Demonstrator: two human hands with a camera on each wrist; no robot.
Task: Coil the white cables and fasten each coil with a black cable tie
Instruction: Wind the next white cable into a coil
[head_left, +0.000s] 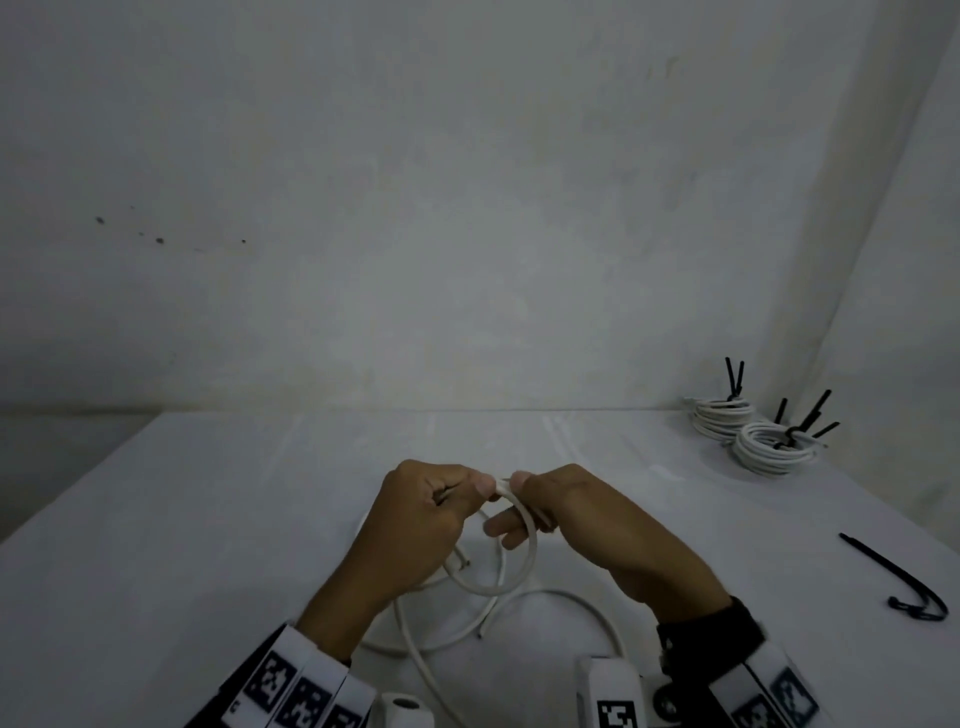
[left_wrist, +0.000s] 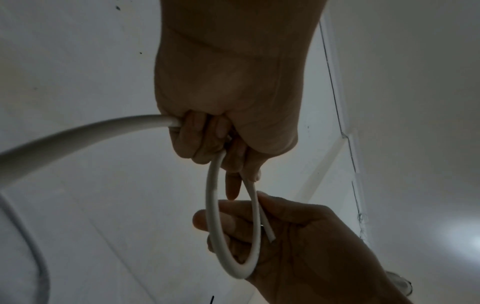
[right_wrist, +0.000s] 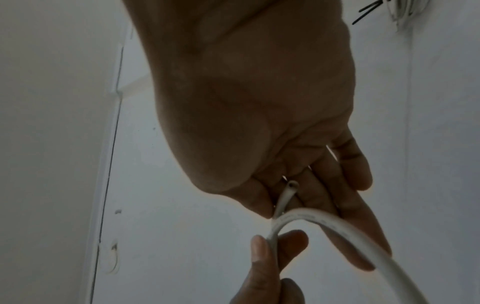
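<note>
Both hands raised just above white table (head_left: 208, 519), near its front middle. Left hand (head_left: 415, 525) clenched around white cable (head_left: 524, 566), thumb tip pressed on cable at top of a small loop. Right hand (head_left: 587, 530) pinching same spot from other side, thumb on top, index and middle fingers (head_left: 506, 525) poking through loop. Thumbs nearly touching. Loop hanging below hands, single turn, roughly round.

Left wrist view: left hand (left_wrist: 228, 107) curled tight on cable (left_wrist: 213, 226), one strand leaving to left, loop dropping down onto right hand (left_wrist: 298, 236). Cut end of cable lying against right palm beside loop. Right wrist view: right hand (right_wrist: 272, 123) with cable end tucked between thumb and fingers, cable (right_wrist: 337, 232) arching over fingers; left fingertips (right_wrist: 262, 257) gripping cable from below.

Rest of cable slack on table under wrists, curving in loose arcs toward body; second cut end lying free on table near loop.

Far right corner of table: two finished coils (head_left: 748, 431), touching, each bound with black ties, tails sticking up. Loose black cable tie (head_left: 898, 582) at right edge, hooked at near end, well apart from hands.

Plain white wall (head_left: 467, 208) behind.
</note>
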